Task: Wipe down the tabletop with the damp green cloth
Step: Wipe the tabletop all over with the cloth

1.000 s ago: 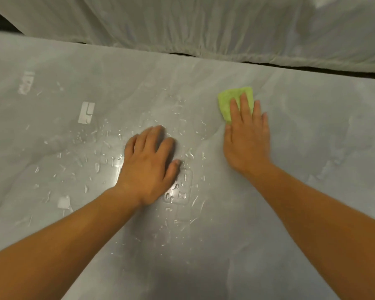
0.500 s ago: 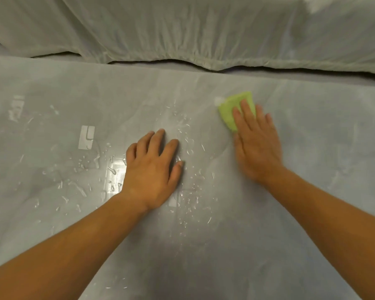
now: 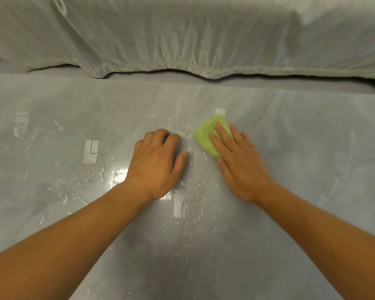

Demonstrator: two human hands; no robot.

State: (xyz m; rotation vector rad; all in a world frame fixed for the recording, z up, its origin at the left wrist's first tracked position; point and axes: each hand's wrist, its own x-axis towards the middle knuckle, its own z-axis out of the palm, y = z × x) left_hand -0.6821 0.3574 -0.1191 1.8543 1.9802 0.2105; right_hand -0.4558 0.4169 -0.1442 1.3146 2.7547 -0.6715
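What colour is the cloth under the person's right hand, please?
Light green cloth, clearest in the head view.

a single head-worn wide-angle view looks forward and down onto the desk (image 3: 312, 161) from close above its near side; beyond its far edge, seemingly draped cloth (image 3: 182, 35).

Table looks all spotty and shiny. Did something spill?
Yes. Water drops lie scattered on the table, mostly around and left of the left hand. The right hand presses the cloth flat beside them. The table right of it looks dry.
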